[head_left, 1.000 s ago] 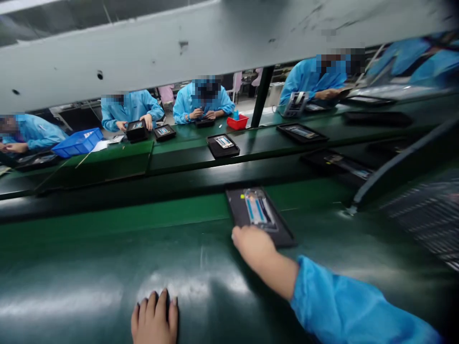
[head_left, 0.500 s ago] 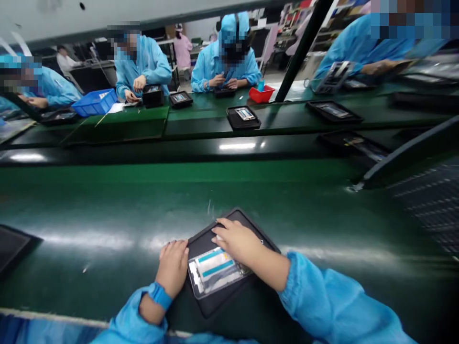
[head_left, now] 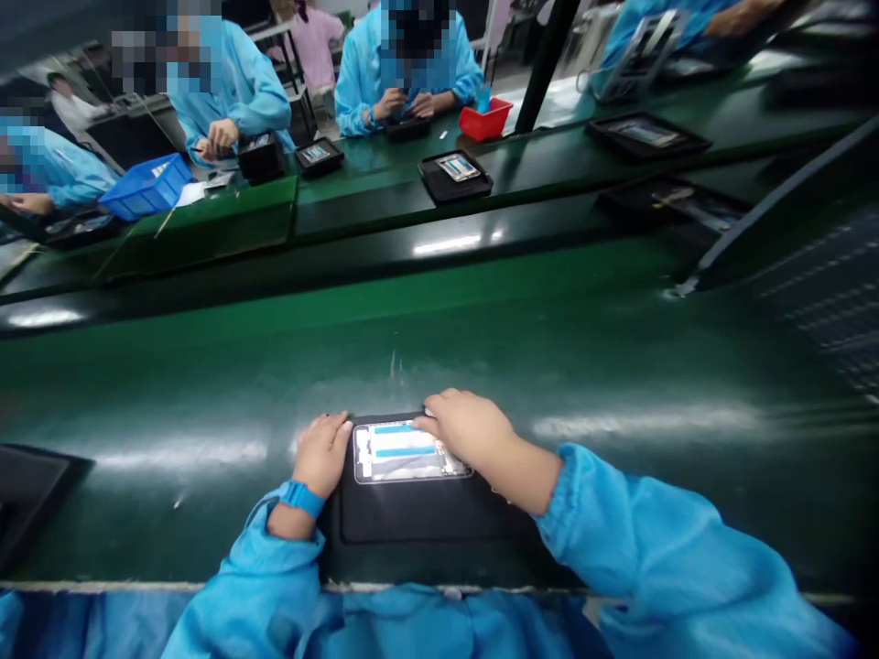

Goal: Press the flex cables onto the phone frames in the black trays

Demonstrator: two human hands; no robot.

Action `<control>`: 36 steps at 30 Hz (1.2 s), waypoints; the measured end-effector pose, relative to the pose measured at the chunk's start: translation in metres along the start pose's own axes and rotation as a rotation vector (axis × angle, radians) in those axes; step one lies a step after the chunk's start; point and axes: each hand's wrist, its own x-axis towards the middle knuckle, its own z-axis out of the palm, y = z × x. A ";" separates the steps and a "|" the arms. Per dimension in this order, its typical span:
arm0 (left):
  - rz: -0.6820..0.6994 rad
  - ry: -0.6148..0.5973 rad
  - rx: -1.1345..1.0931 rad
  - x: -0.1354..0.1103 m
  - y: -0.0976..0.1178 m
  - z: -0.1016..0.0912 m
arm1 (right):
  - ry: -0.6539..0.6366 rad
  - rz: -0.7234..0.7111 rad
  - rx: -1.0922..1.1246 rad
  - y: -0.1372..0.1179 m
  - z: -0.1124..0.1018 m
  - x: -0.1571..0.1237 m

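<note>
A black tray [head_left: 426, 517] lies on the green bench directly before me. On its far part rests an opened phone [head_left: 405, 464], its clear-edged frame showing blue strips and silvery inner parts. My left hand [head_left: 320, 455] grips the tray at its far left corner, fingers over the edge and thumb along the side. My right hand [head_left: 473, 427] arches over the phone's right end, with the fingers curled at the tray's far edge and the thumb above the phone. A small whitish bit shows at those fingertips; what it is cannot be made out.
Another black tray [head_left: 34, 494] is at the left. Across the bench a raised line [head_left: 363, 197] carries trays with phones, a blue bin [head_left: 146, 188] and a red bin [head_left: 484, 120]. Several co-workers in blue sit there. A dark slanted bar [head_left: 755, 224] stands at the right.
The tray and phone have turned from a slant to nearly square with the bench edge. Both hands have moved with them and stay at the tray. My view has tilted lower.
</note>
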 end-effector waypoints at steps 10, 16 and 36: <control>0.061 0.097 0.033 -0.005 0.009 -0.001 | 0.098 0.241 0.384 0.024 -0.001 -0.018; 0.311 0.188 0.079 -0.023 0.052 -0.007 | 0.035 0.071 0.354 0.016 0.006 -0.050; 0.418 0.138 -0.160 -0.043 0.117 0.017 | -0.168 0.395 0.837 0.012 0.015 -0.048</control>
